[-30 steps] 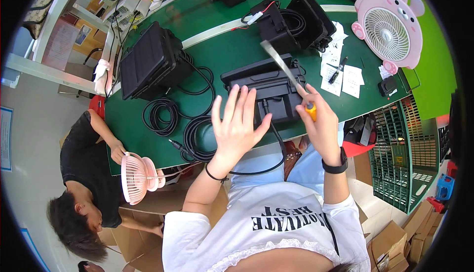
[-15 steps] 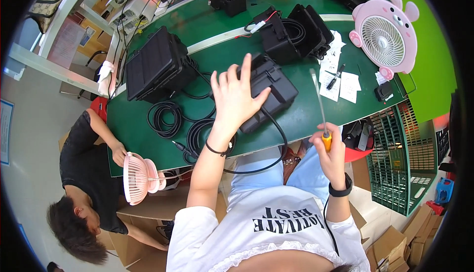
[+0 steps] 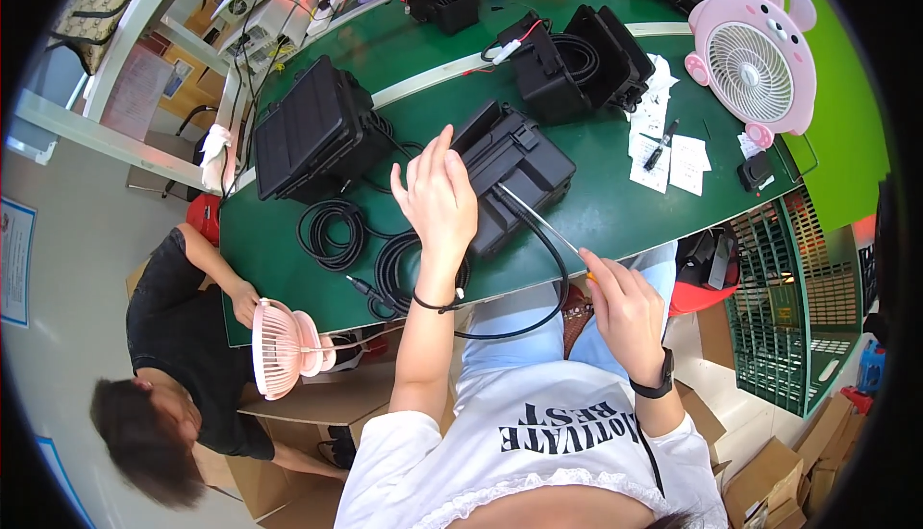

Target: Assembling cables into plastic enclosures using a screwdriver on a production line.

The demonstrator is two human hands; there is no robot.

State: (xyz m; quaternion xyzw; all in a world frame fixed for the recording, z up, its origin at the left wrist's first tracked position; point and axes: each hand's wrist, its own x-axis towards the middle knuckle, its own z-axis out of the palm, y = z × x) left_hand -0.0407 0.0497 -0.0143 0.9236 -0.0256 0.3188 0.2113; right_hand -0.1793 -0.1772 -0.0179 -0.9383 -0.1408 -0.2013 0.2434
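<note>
My right hand [image 3: 627,313] grips a screwdriver by its yellow handle, most of which my fingers hide. The long metal shaft [image 3: 548,223] slants to the left, and its tip meets the near side of a black plastic case [image 3: 524,166], close to where a thick black cable [image 3: 561,265] comes out. At the left end of this case is my left hand [image 3: 440,197], fingers stretched upward and holding nothing; whether it touches the case I cannot tell. Coiled black cable [image 3: 392,274] lies beside my left wrist on the green table [image 3: 615,207].
Another black case [image 3: 312,130] stands at left, an open one [image 3: 577,63] behind. Papers with a pen [image 3: 660,147] and a pink rabbit-shaped fan [image 3: 752,68] are at right. A co-worker's hand [image 3: 244,301] is by a small pink fan [image 3: 277,348]. A green crate [image 3: 769,308] stands lower right.
The screwdriver has swung from upright to slanting left, and its tip has come down onto the case. My left hand has slid from the case's top toward its left end.
</note>
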